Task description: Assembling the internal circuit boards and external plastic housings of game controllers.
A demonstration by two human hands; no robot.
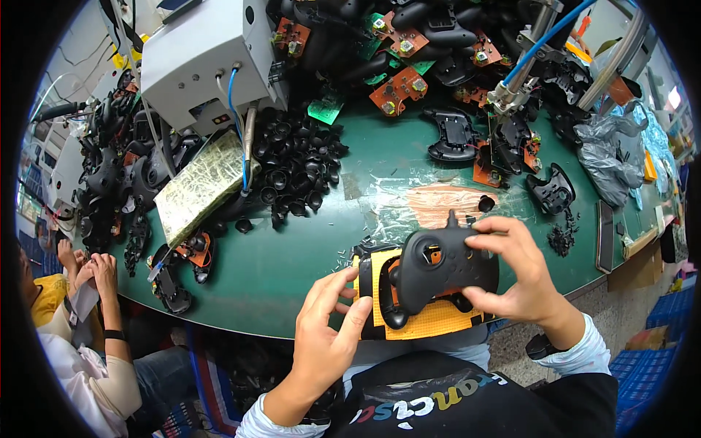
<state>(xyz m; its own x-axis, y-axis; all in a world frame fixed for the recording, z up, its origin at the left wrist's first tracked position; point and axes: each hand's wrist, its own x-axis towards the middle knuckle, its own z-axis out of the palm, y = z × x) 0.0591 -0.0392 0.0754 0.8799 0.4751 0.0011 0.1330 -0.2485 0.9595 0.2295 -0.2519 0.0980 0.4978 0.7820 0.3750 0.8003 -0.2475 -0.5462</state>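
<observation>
Controller shell (454,271): where is it?

Over the yellow fixture (420,327), with the right hand (522,276) gripping its right side between thumb and fingers.

And the left hand (325,334)?

Loosely spread beside the fixture, apparently holding nothing; I can't tell whether it touches.

Any advice?

I'd steady the fixture, keep the shell level and avoid forcing it.

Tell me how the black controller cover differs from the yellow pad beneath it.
The cover is black; the pad is yellow. The cover is smooth with cut-outs, while the pad looks finely textured. The right hand holds the cover tilted; the pad lies below it. Both are near the table's front edge.
</observation>
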